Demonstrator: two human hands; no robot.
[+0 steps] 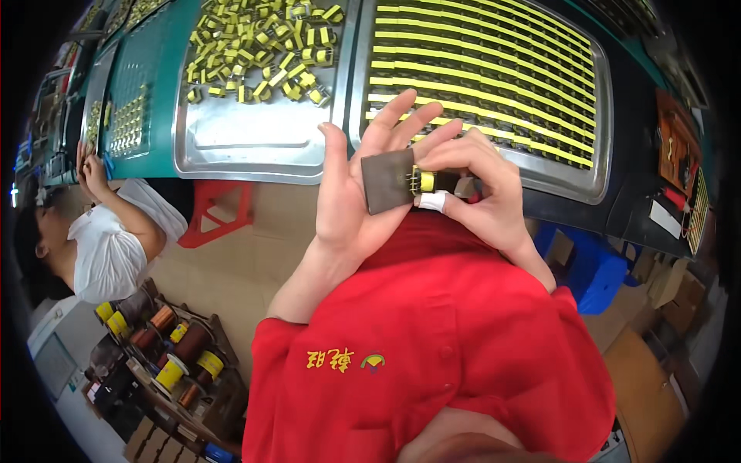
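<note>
Red shirt (pixel 386 309), yellow component (pixel 427 182) between right fingers (pixel 451 157)

The left hand (pixel 343 193) lies palm up, fingers (pixel 384 127) extended and slightly spread, thumb standing apart, its bare forearm (pixel 305 278) slanting inward. The right hand (pixel 495 181) curls beside it, thumb and forefinger pinching, white wrapping (pixel 432 201) round the thumb.

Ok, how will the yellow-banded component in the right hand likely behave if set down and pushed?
The component looks stiff: its yellow-banded body shows no sagging. Its thin pins seem the fragile part and might bend if pressed. The blocky shape suggests sliding rather than rolling.
</note>
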